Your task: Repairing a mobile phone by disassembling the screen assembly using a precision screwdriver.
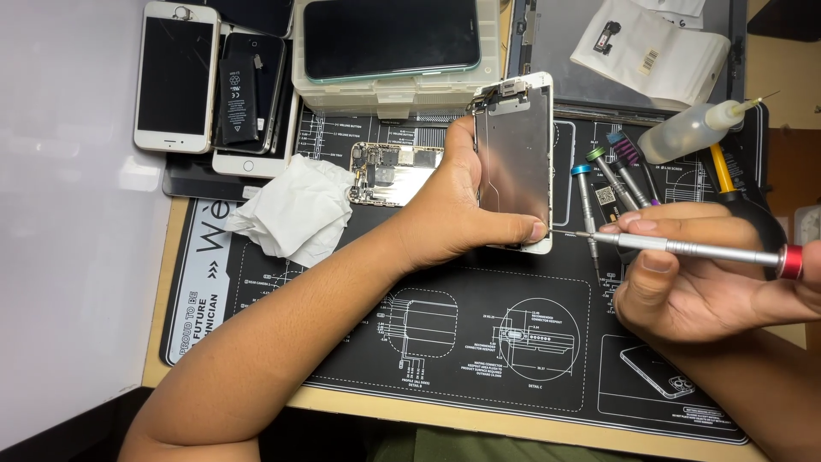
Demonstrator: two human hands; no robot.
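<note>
Both forearms are crossing a black printed rubber mat [479, 342]. Left hand [449, 214] is gripping an upright white phone screen panel with steel backplate [515, 162]; right hand [684, 274], at three o'clock, is pinching one slim red-capped metal screwdriver [684, 249] against its lower edge.

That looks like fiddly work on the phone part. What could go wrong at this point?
The screwdriver in the right hand meets the lower edge of the screen assembly, which the left hand holds up off the mat. A slip might scratch it or jab the left thumb. A loosened screw could drop and get lost near the crumpled tissue.
</note>
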